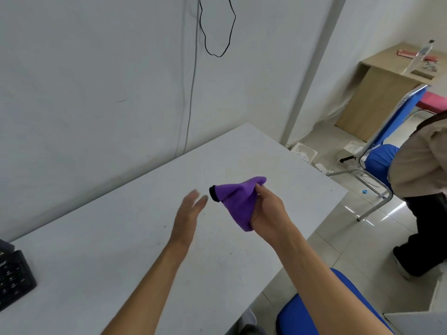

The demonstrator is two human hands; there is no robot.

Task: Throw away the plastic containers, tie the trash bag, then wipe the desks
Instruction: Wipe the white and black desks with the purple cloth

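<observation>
R hand [267, 211] grips purple cloth [238, 201] nr desk [96, 250] far edge; L hand [187, 215] relaxed, fingers straight.

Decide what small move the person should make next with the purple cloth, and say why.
Probably bring the open left hand to the bunched purple cloth that the right hand grips above the white desk, and spread it flat: it is crumpled, and dark specks dot the desk.
</observation>
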